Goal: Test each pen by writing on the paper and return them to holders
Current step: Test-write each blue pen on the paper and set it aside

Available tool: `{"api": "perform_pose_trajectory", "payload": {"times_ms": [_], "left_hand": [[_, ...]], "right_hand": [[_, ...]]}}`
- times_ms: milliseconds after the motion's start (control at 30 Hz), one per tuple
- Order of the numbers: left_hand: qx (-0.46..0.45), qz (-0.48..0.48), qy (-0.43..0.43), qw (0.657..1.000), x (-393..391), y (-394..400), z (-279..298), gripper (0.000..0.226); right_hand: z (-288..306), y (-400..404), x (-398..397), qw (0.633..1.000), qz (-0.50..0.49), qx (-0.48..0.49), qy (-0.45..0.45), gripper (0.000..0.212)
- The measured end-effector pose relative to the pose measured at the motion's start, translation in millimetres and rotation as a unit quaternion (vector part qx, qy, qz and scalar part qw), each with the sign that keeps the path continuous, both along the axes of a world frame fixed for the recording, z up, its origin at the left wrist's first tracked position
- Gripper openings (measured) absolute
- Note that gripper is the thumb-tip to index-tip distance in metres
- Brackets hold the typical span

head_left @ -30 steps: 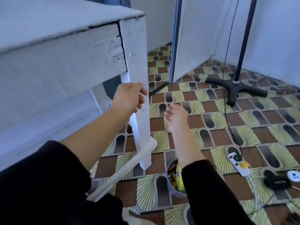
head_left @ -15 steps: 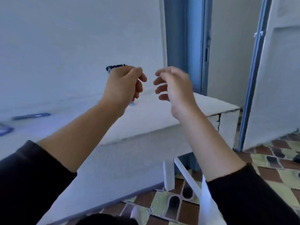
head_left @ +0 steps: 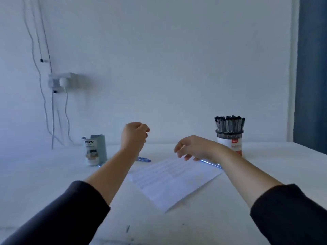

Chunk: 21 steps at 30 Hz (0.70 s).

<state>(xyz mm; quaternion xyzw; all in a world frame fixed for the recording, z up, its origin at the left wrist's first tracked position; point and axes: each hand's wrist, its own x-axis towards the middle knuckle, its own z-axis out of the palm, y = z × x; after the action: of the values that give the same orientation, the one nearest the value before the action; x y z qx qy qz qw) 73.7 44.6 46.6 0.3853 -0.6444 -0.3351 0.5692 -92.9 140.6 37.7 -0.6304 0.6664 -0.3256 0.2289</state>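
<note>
A lined sheet of paper point(head_left: 173, 179) lies on the white table point(head_left: 53, 183). My left hand point(head_left: 134, 137) is raised above the table with its fingers curled into a fist, and nothing shows in it. My right hand point(head_left: 192, 147) hovers over the paper's far edge with relaxed fingers, just above a blue pen point(head_left: 212, 164). A second blue pen point(head_left: 144, 159) lies behind my left forearm. At the right stands a white holder point(head_left: 230, 140) packed with several black pens point(head_left: 229, 123). A pale tin holder point(head_left: 94, 151) stands at the left.
A wall socket point(head_left: 62, 82) with hanging cables is at the back left, behind the tin. A blue door frame point(head_left: 311, 68) stands at the far right, past the table's right edge. A small dark mark point(head_left: 127, 228) sits near the table's front.
The view has swung up from the floor beside the table to the tabletop. Both hands have come up over the table; the right one now reaches over the paper.
</note>
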Motion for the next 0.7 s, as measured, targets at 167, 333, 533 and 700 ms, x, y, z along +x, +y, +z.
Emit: {"api": "perform_pose_trajectory", "payload": {"times_ms": [167, 333, 533, 700], "left_hand": [[0.011, 0.114, -0.121, 0.986, 15.9, -72.1, -23.8, 0.013], [-0.026, 0.124, -0.425, 0.896, 8.2, -101.1, -58.5, 0.039], [-0.052, 0.069, -0.603, 0.793, 7.5, -105.6, -72.3, 0.046], [-0.044, 0.071, -0.573, 0.815, 25.5, -110.6, -71.6, 0.042]], "right_hand": [[-38.4, -41.2, -7.0, 0.998, -0.037, -0.057, -0.001, 0.017], [-58.0, -47.5, -17.6, 0.995, -0.028, -0.021, 0.094, 0.022], [-68.0, -53.2, -19.8, 0.991, -0.027, 0.002, 0.133, 0.026], [-69.1, -55.1, -21.1, 0.990, -0.026, -0.001, 0.139, 0.026]]}}
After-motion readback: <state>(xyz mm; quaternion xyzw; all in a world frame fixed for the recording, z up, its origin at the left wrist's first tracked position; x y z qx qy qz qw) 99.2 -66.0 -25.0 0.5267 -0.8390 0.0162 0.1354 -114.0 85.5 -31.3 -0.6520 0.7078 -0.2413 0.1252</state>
